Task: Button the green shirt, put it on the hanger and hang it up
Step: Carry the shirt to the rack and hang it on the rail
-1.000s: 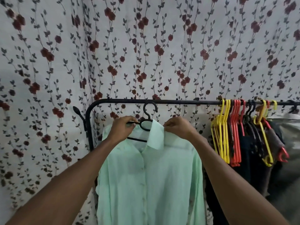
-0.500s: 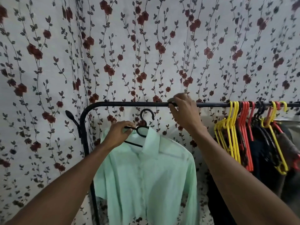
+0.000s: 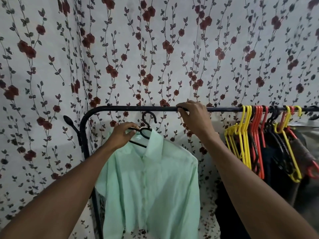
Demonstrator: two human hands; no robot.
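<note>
Head view showed the green shirt (image 3: 151, 183) on a black hanger (image 3: 145, 130), hem cut off below. Left hand (image 3: 122, 135) gripped the hanger just under the rail (image 3: 138, 108); right hand (image 3: 195, 118) clasped the rail. Yellow and orange hangers (image 3: 248, 140) hung rightward.

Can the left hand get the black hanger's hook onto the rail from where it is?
Probably yes: the left hand holds the black hanger just under a bare stretch of rail; the right hand grips farther right.

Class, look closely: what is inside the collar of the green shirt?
A black hanger sits inside the green shirt; its hook and neck show, gripped by the left hand. Its shoulders are covered by fabric.
</note>
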